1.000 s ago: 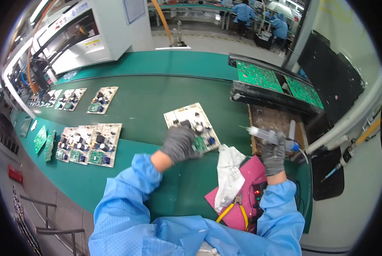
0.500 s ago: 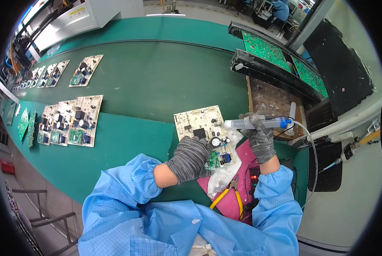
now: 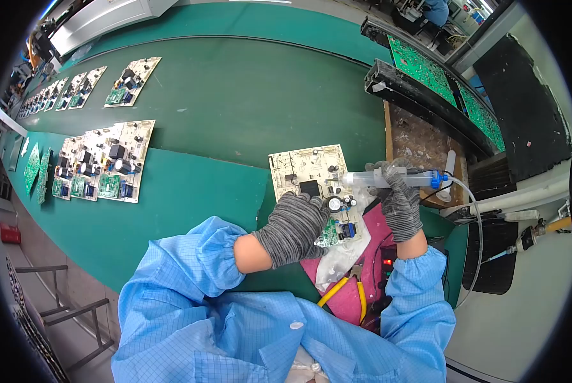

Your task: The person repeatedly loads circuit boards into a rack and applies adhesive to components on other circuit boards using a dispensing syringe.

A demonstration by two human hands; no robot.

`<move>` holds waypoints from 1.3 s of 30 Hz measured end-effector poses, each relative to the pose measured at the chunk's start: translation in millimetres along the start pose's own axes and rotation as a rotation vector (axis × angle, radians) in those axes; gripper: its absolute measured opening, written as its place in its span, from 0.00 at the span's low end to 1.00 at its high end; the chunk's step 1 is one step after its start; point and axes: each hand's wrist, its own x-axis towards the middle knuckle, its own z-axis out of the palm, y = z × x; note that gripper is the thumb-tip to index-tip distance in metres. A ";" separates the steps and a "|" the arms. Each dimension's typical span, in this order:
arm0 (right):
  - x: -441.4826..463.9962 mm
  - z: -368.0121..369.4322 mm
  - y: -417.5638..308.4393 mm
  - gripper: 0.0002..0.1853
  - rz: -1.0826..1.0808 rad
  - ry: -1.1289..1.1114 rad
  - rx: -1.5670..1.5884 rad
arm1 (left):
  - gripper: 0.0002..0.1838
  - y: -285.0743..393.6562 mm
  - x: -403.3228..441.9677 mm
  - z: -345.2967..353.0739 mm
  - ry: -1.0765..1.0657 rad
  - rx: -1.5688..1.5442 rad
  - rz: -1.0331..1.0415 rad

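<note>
My left hand, in a grey striped glove, is closed on the lower left part of a cream circuit board with black, white and blue components. My right hand, gloved alike, is wrapped around a clear dispensing syringe with a blue end cap and a hose. The syringe lies nearly level, its tip pointing left over the board's right side; whether it touches is too small to tell. Under the board is crumpled white plastic on a pink mat.
Yellow-handled cutters lie on the mat near my body. Overlapping circuit boards rest on the green table at left, with more boards behind. A black rail with green boards stands at back right.
The whole view has shifted slightly, so board and hands appear farther right. Both hands keep their holds, and the syringe tip stays by the board's right side.
</note>
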 end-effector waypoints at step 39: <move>0.9 -2.8 0.5 0.14 0.002 -0.022 0.038 | 0.35 0.3 -0.6 1.8 0.005 0.032 0.017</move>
